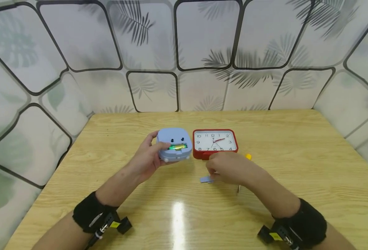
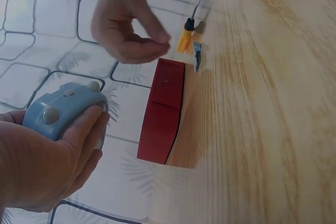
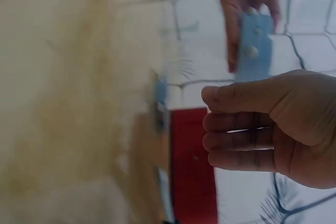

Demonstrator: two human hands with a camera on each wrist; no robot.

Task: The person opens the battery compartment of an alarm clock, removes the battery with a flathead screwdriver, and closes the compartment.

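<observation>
In the head view my left hand [image 1: 146, 152] grips a light-blue alarm clock [image 1: 174, 133], its back facing up. The battery compartment is uncovered, and a green battery [image 1: 178, 147] lies inside it; my thumb rests beside the battery. My right hand [image 1: 230, 168] hovers over a small light-blue battery cover [image 1: 205, 179] lying on the table. In the left wrist view, the right hand [image 2: 128, 30] has loosely bent fingers with nothing between them, apart from the cover [image 2: 197, 56]. The right wrist view also shows those fingers [image 3: 236, 93] empty.
A red rectangular clock [image 1: 215, 140] lies face up between and beyond the hands. Partly hidden behind the right hand is a yellow-handled tool [image 1: 248, 156] with a thin metal shaft. Patterned cloth [image 1: 202, 90] rises behind the wooden table [image 1: 134, 215].
</observation>
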